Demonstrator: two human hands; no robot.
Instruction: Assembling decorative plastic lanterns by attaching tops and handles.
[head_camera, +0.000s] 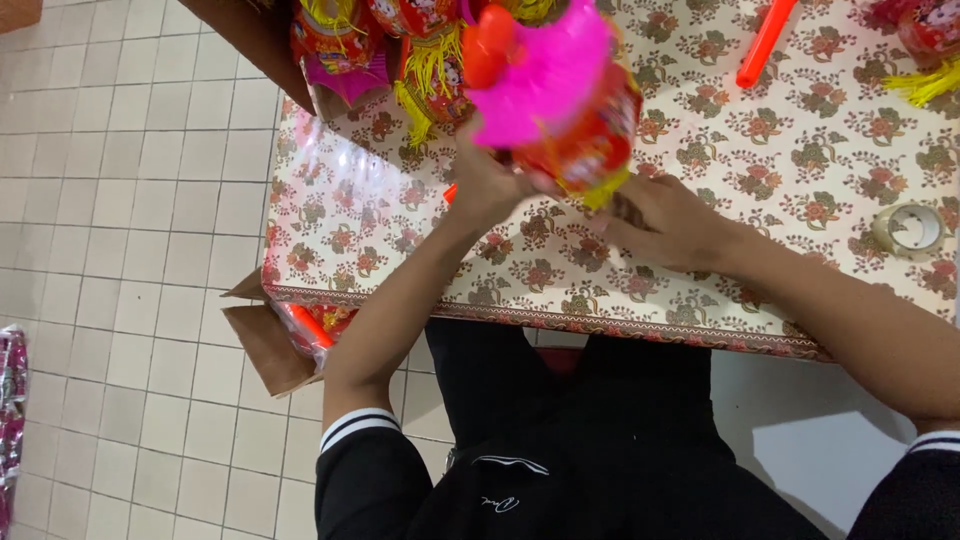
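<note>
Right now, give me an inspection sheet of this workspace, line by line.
Surface: table under a cream floral cloth.
Job's things: red lantern with a pink frill and yellow tassels, held above the table edge.
Clutter: more lanterns at the far edge; orange stick; tape roll; another lantern at the top right corner.
Grippers: left hand grips the lantern from below; right hand touches its lower end.
Cables: nothing seen.
Surroundings: white tiled floor; brown cardboard box beside the table.
</note>
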